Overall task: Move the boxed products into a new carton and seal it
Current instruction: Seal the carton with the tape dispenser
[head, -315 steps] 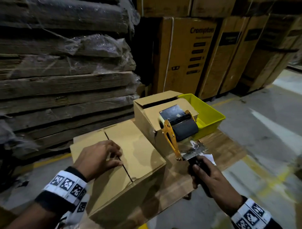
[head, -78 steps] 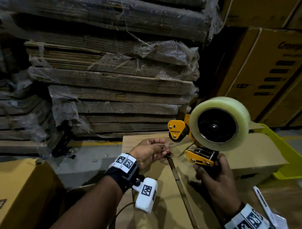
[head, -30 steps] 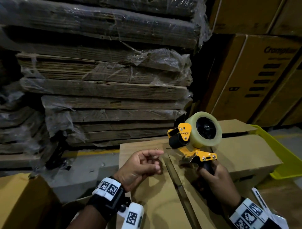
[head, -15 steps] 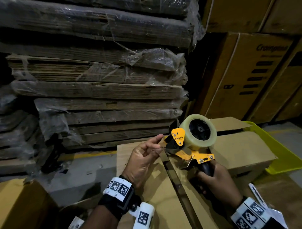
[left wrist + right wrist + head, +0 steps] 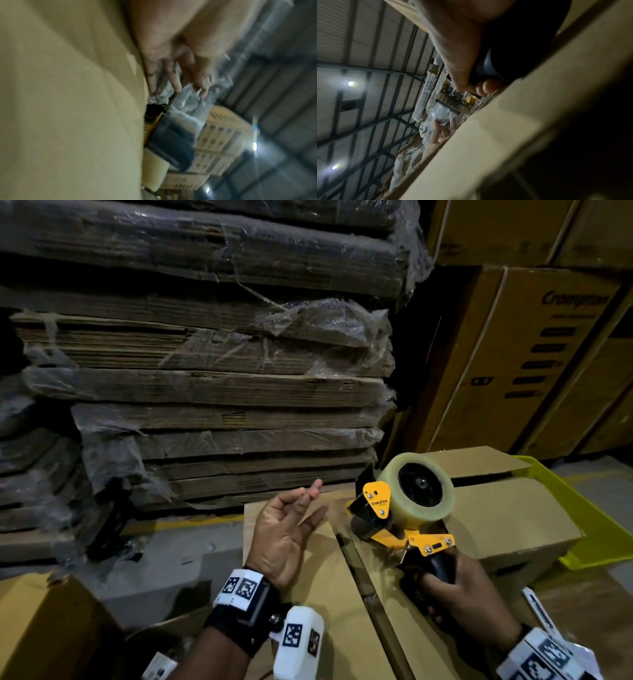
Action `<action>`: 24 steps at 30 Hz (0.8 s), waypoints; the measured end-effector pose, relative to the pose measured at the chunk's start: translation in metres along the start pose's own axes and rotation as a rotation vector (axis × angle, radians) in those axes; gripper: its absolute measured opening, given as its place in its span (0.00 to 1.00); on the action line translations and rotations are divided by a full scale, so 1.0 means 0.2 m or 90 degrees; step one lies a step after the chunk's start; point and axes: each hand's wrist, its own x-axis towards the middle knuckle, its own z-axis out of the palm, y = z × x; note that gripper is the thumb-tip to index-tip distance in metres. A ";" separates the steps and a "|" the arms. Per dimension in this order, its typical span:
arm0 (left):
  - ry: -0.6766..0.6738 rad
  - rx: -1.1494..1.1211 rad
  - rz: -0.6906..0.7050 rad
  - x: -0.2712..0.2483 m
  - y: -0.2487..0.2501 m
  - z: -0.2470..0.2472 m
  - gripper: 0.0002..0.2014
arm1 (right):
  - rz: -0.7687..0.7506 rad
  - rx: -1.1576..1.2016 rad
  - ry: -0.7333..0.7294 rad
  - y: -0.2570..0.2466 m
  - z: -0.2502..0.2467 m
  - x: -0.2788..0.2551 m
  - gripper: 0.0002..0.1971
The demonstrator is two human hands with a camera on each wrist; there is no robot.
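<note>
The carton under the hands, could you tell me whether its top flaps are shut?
Shut but untaped: the carton flaps meet along a bare seam.

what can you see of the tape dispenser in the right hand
The tape dispenser has an orange-yellow metal frame marked XMUNIX, a black roller at its nose and a black handle. It carries a fat roll of clear tape. The right hand grips the handle, with the nose down by the carton seam.
</note>
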 end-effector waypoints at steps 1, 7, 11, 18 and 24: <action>-0.004 0.012 -0.001 0.02 0.02 -0.01 0.05 | -0.001 -0.007 -0.002 0.00 0.00 0.00 0.09; 0.029 0.099 -0.016 0.10 -0.02 0.00 0.09 | -0.059 -0.140 -0.003 0.02 0.00 0.01 0.15; 0.086 0.206 -0.027 0.13 -0.04 0.00 0.08 | -0.101 -0.159 0.037 0.04 0.01 -0.02 0.18; 0.063 0.178 -0.103 0.20 -0.04 0.02 0.10 | -0.084 -0.159 0.165 0.04 0.04 -0.06 0.36; 0.079 0.188 -0.164 0.28 -0.07 0.00 0.11 | -0.074 -0.229 0.179 0.04 0.06 -0.09 0.45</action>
